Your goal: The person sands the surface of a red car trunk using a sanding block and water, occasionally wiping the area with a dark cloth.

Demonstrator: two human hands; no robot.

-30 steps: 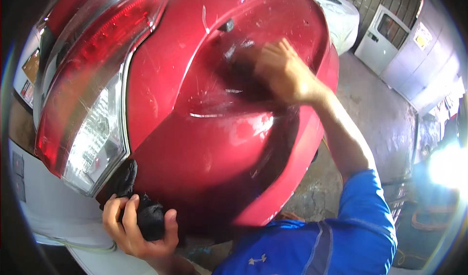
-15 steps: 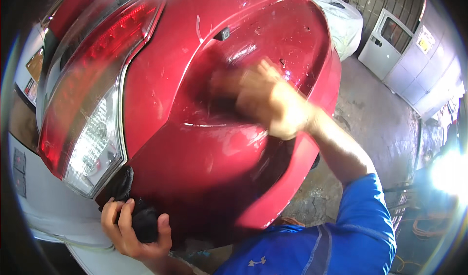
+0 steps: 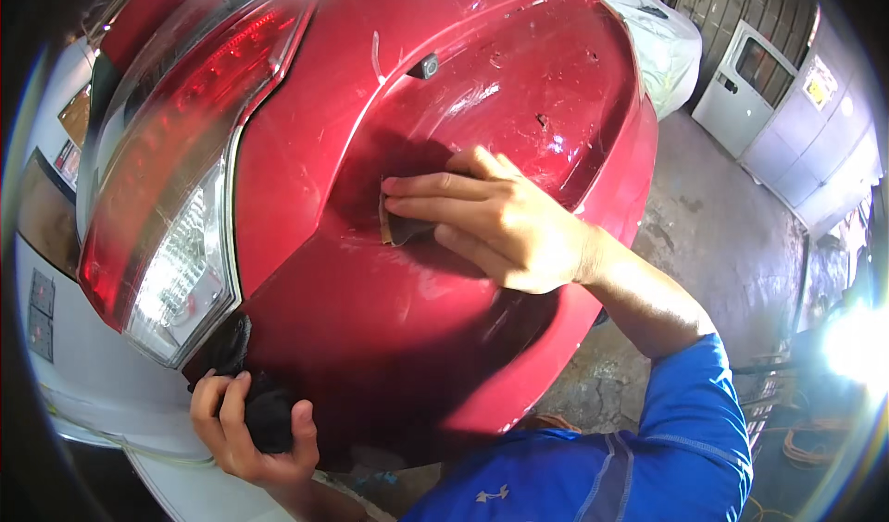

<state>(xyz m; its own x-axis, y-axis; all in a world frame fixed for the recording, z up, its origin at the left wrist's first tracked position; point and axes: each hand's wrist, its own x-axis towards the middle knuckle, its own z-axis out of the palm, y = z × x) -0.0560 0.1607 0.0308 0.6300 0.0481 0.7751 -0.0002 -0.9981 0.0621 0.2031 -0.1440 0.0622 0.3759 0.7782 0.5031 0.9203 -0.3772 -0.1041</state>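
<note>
Pressed to the recess of a red car's rear panel (image 3: 324,337) is my right hand (image 3: 514,226), closed on a folded piece of sandpaper (image 3: 404,229). The sheet's brownish edge shows below the fingertips; the rest lies under the palm. Low at the left, my left hand (image 3: 245,434) curls around a soft-looking black bundle (image 3: 270,416), perhaps a cloth, at the panel's edge under the tail light (image 3: 176,198). Pale scuffs mark the red paint near the right hand.
A small black camera (image 3: 425,66) juts from the panel above the recess. Behind the car stand a plastic-covered vehicle (image 3: 662,55) and a loose white door (image 3: 744,82). A bright work lamp (image 3: 857,341) shines at the right, near coiled orange cable (image 3: 810,443).
My right hand, blurred by motion before, now shows sharply, slightly lower on the panel, with the sandpaper's edge visible. My left hand stays on the black bundle.
</note>
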